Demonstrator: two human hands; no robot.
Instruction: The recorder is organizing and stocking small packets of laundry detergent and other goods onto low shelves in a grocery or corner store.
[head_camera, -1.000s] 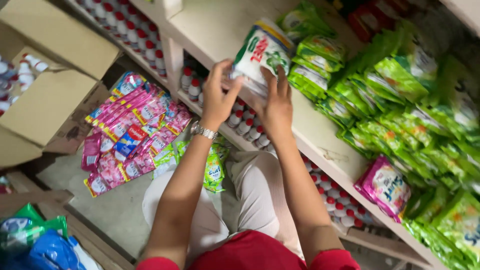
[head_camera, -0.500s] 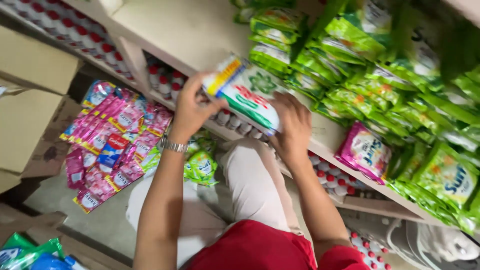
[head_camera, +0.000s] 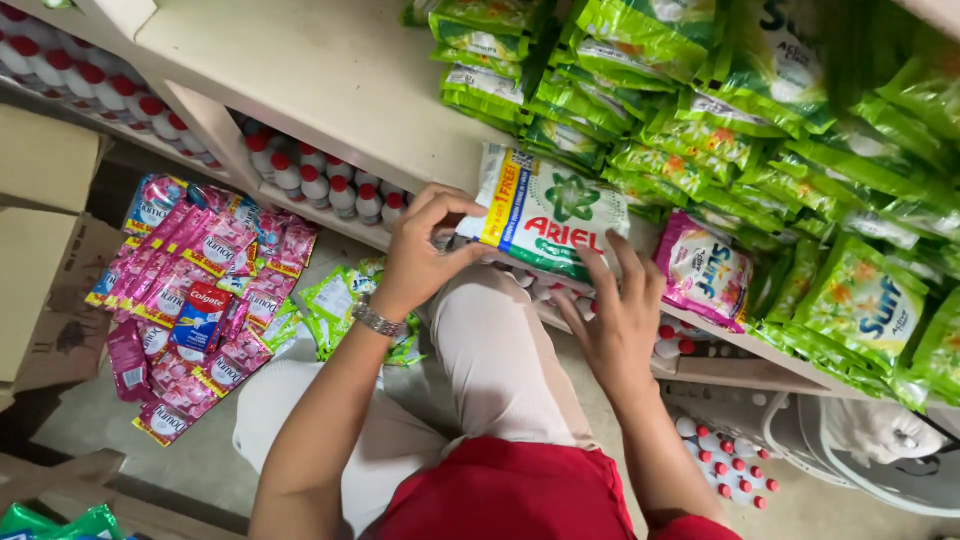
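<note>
Now both hands (head_camera: 430, 255) lowered the detergent packet (head_camera: 548, 208) onto the shelf (head_camera: 330, 80).

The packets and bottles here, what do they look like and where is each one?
White and green packet: flat pouch at the shelf edge, held by the left hand and right hand.
Green packets: shiny pouches heaped on the shelf, right.
Pink packet: beside the held one.
Pink sachets: strips on the floor, left.
Red-capped bottles: white, rowed under the shelf.
</note>
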